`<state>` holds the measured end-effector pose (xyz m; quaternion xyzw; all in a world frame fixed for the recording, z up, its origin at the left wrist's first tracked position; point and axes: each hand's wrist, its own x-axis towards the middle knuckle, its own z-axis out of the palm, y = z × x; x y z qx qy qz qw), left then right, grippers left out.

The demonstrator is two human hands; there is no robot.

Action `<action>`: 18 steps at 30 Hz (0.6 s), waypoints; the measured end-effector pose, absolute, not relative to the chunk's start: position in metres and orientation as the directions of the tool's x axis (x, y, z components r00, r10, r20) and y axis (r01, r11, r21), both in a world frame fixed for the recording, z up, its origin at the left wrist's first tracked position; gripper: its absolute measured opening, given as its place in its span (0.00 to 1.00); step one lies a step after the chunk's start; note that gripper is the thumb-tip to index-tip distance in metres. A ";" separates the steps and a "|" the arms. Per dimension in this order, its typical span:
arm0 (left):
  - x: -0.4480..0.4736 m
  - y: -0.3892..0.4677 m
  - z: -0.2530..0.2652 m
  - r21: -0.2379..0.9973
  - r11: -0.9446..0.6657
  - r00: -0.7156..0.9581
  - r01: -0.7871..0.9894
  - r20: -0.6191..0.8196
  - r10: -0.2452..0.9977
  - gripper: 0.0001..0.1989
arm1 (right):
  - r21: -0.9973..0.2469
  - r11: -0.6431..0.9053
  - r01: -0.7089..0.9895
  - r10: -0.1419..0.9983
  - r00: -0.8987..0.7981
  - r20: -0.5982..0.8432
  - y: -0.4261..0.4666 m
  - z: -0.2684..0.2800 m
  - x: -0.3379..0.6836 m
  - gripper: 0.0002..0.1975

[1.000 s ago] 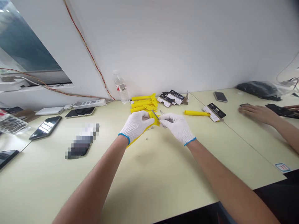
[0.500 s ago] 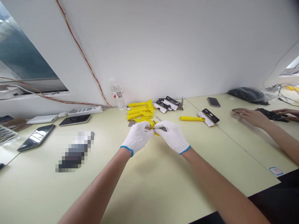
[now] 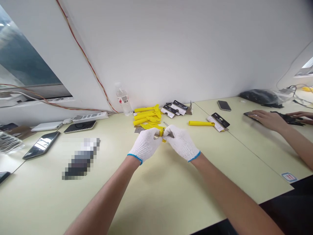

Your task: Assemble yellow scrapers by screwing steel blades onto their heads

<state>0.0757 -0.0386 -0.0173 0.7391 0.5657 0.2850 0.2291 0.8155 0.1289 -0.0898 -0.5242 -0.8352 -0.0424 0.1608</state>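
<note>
My left hand (image 3: 146, 143), in a white knit glove with a blue cuff, is closed on a small yellow plastic piece (image 3: 161, 132). My right hand (image 3: 180, 143), gloved the same way, meets it from the other side with fingers pinched at the piece's edge. Whatever lies between the right fingertips is too small and covered to name. A thin metal rod (image 3: 166, 124) shows just beyond the right fingers. Right behind my hands lie several yellow scraper handles (image 3: 144, 115) in a pile, with flat yellow parts (image 3: 151, 125) and grey metal blades (image 3: 138, 129).
Black-and-white cards (image 3: 179, 107) and an upright metal blade (image 3: 190, 108) sit by the wall near a water bottle (image 3: 124, 100). Rightward lies a yellow-handled scraper (image 3: 201, 123) with a card (image 3: 218, 121). Phones (image 3: 41, 145) are at left. Another person's hand (image 3: 269, 120) is at far right.
My hands have shifted slightly, and the yellow piece has turned between them. The other person's hand at right has moved a little rightward, with a dark flat object now showing under it.
</note>
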 end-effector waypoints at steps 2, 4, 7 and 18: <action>0.075 -0.039 -0.018 0.649 -0.272 0.209 0.710 0.174 0.962 0.09 | -0.028 0.421 0.907 0.863 -0.391 0.320 0.130 -0.091 0.817 0.25; 0.076 -0.038 -0.019 0.626 -0.286 0.220 0.725 0.183 0.958 0.09 | -0.007 0.406 0.914 0.867 -0.382 0.320 0.130 -0.093 0.819 0.25; 0.078 -0.038 -0.020 0.569 -0.313 0.235 0.760 0.208 0.949 0.09 | -0.043 0.402 0.915 0.873 -0.369 0.319 0.130 -0.092 0.819 0.24; 0.078 -0.041 -0.015 0.582 -0.344 0.286 0.737 0.193 0.939 0.08 | -0.130 0.376 0.917 0.917 -0.349 0.193 0.132 -0.088 0.806 0.21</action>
